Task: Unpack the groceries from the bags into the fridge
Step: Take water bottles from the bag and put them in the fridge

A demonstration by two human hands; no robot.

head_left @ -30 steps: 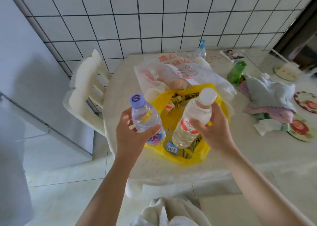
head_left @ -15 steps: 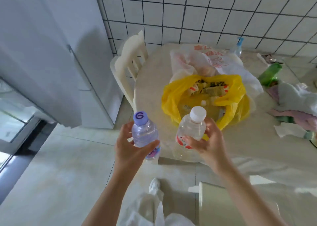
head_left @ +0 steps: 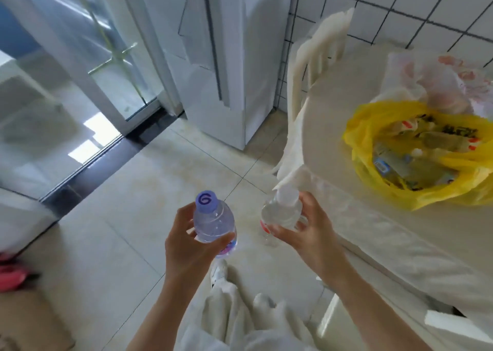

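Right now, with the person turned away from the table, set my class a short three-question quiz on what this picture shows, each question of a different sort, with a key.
1. True or false: the left hand holds the bottle with the purple cap.
2. Multiple choice: the yellow bag is A) on the floor, B) on the table, C) hanging from the white chair.
3. Fill in: the right hand grips a clear bottle with a ____ cap.

Key: 1 true; 2 B; 3 white.
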